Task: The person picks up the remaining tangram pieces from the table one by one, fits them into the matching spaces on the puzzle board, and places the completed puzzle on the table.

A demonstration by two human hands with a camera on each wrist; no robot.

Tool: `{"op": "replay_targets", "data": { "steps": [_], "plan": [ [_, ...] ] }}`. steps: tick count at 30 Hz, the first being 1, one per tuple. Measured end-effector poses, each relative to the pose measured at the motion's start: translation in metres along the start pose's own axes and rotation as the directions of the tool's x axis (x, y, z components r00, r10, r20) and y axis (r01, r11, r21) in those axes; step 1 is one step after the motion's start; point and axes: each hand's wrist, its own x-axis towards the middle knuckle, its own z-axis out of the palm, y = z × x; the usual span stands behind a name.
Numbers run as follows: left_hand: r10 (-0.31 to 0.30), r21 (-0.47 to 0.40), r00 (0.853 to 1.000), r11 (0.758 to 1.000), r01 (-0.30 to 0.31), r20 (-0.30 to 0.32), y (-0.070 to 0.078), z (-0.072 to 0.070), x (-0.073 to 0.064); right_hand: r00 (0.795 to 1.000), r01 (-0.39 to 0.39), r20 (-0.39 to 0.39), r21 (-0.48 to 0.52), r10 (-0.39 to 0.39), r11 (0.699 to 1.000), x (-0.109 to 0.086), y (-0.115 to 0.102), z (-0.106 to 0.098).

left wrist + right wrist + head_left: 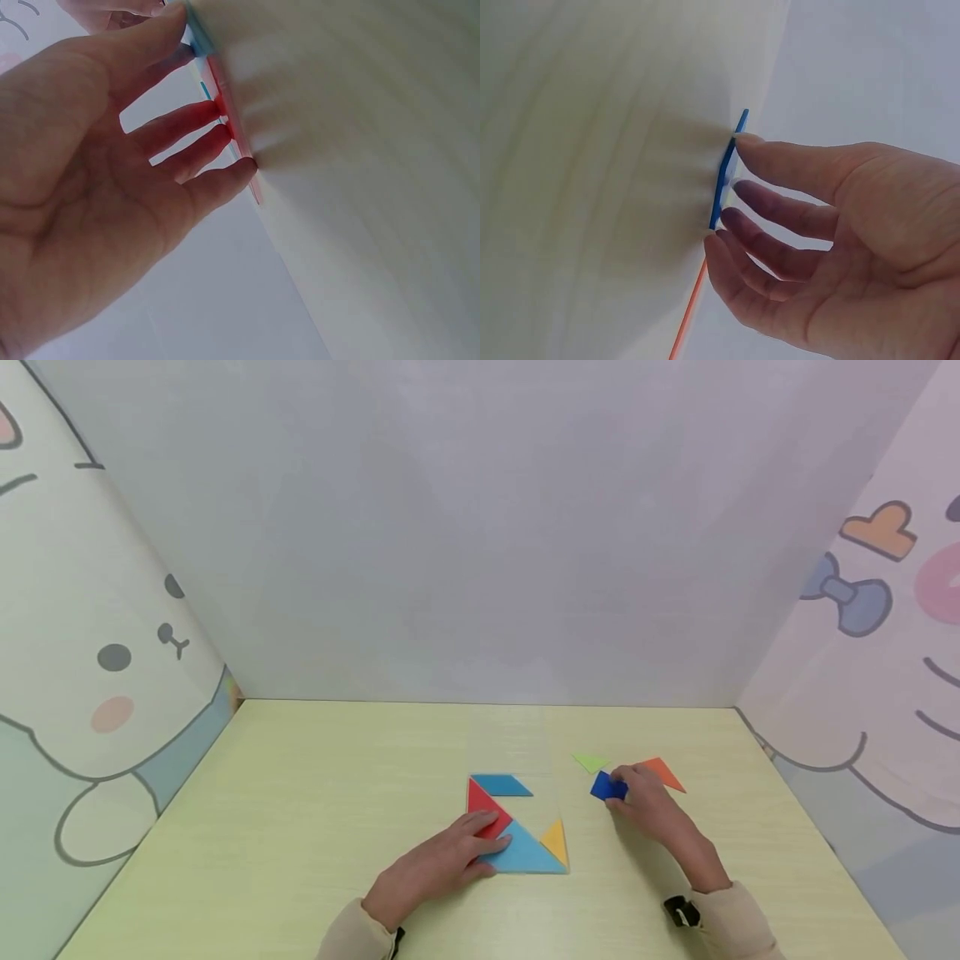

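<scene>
At the bottom edge of the frame, 2 beige sleeves (737,922) reach in over the pale worktop (300,777). Low centre, the left hand (442,864) has its grip loose, fingers extended and resting on a light blue triangle (528,853) and a red triangle (480,800), which meet along 1 edge. At the light blue triangle's right end, a yellow triangle (556,842) lies against its sloping side. Right of centre, the right hand (651,807) has its grip closed on a dark blue square (604,786), pinched at its edges between thumb and fingers. Farther back, a blue parallelogram (502,785) lies along the red triangle's upper slope; an orange triangle (663,773) shows just behind the right hand, and a light green triangle (591,762) lies beyond the dark blue square. A plain pale wall (480,527) fills the upper centre.
</scene>
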Motion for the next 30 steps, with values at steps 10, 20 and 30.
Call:
{"op": "replay_targets", "data": {
  "steps": [10,20,30],
  "plan": [
    [-0.006,-0.011,1.000,1.000,0.006,-0.006,0.002,-0.002,-0.001,1.000,-0.008,0.016,0.017,0.007,1.000,0.000,-0.001,-0.002],
    [-0.008,-0.033,1.000,0.999,0.008,0.006,0.001,-0.001,0.001,1.000,0.015,0.025,0.050,-0.017,0.999,-0.003,0.006,-0.002],
    [-0.005,-0.033,1.000,0.999,0.005,0.005,0.002,-0.002,0.000,1.000,0.016,0.005,0.055,-0.016,0.998,0.001,0.012,0.000]
  ]
}}
